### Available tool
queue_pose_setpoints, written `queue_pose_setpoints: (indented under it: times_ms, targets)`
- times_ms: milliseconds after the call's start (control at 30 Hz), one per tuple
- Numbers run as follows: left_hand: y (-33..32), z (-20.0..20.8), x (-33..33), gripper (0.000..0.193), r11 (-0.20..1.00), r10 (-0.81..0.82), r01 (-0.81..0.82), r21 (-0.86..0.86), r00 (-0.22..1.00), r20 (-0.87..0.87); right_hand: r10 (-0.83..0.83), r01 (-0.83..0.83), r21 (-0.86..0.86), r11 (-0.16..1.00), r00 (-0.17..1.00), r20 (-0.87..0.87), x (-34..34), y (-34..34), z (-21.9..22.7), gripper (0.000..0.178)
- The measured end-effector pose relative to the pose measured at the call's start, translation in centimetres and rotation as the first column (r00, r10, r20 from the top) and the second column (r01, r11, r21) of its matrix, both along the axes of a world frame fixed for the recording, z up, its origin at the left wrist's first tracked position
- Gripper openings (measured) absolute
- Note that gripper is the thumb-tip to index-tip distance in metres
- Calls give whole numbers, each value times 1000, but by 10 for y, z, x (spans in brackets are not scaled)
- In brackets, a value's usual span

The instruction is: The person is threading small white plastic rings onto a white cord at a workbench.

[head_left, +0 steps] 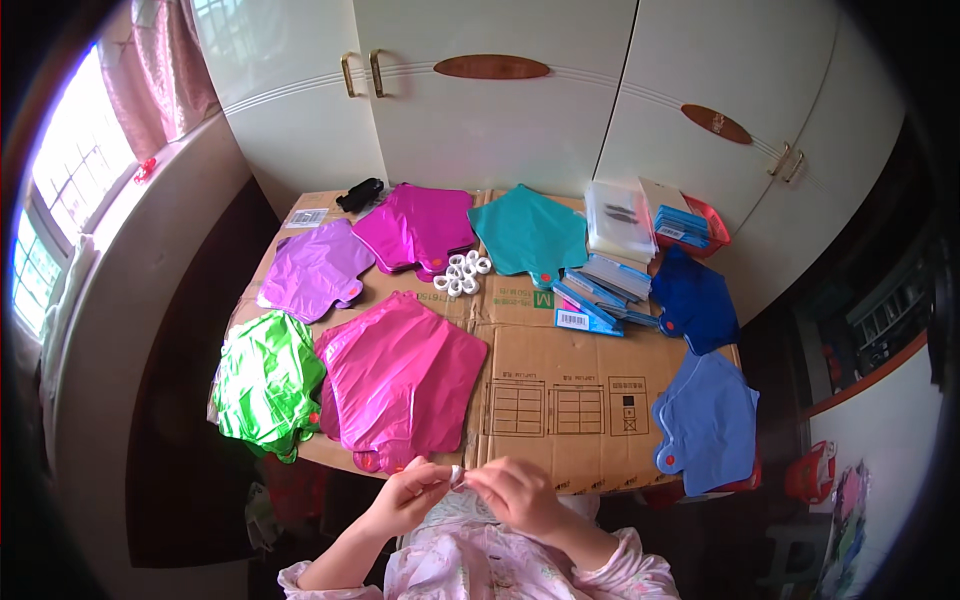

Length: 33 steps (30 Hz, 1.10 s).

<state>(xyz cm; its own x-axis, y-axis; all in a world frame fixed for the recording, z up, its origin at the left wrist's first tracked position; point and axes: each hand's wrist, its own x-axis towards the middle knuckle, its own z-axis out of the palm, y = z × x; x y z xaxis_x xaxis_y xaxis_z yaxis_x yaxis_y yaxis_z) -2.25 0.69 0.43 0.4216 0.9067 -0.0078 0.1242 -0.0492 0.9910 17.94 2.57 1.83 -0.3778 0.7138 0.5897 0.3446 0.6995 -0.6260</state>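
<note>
Just past the table's near edge, my left hand (417, 492) pinches a small white ring-shaped roll (457, 474). My right hand (517, 494) is closed at the roll's other side, its fingertips pressed together; whether they grip a loose end is too small to tell. Beyond my hands lies a flat pink foil balloon (405, 380) with a red dot on its tab. Several similar white rolls (462, 273) are bunched together farther up the table.
Cardboard (560, 365) covers the table. Around it lie foil balloons in green (265, 380), lilac (318, 268), magenta (418, 228), teal (530, 232), dark blue (695, 300) and light blue (708, 420). Blue-and-white packets (605, 290), clear bags (618, 222) and a red basket (715, 225) sit at right.
</note>
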Motion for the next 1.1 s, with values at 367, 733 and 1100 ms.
queue_pose_setpoints:
  times_ms: [367,733,1100]
  targets:
    - [3,11,28,31,972,171,-61,-228,847,504,-52,1,-286,958,984,-172,-11,3,-27,11]
    - [11,-6,24,14,965,182,-10,-262,744,643,-38,6,-154,988,978,-207,8,2,16,22]
    - [13,-3,26,13,977,85,58,-206,779,621,22,-314,-510,801,867,-498,-2,8,-2,20]
